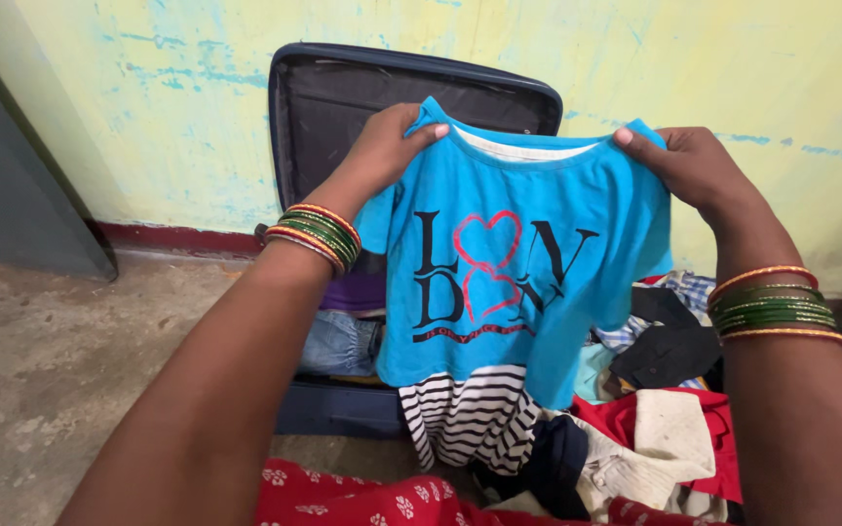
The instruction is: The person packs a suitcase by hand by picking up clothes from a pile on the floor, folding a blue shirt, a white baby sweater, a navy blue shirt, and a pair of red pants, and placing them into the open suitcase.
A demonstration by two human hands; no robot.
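I hold up a small bright blue T-shirt (518,282) with black letters and red hearts on its front. My left hand (382,146) grips its left shoulder and my right hand (689,166) grips its right shoulder, so the shirt hangs spread between them. Both wrists wear green and gold bangles. Behind the shirt stands an open dark blue suitcase (343,97), its lid leaning against the wall. Folded clothes, among them jeans (338,343) and a purple garment (355,290), lie in its base.
A heap of loose clothes (635,429) lies at the lower right, with a black-and-white striped piece (470,414), red, white and dark items. A yellow-green wall (148,107) with a red skirting rises behind. Bare concrete floor (41,370) stretches left. Red patterned cloth (343,497) covers my lap.
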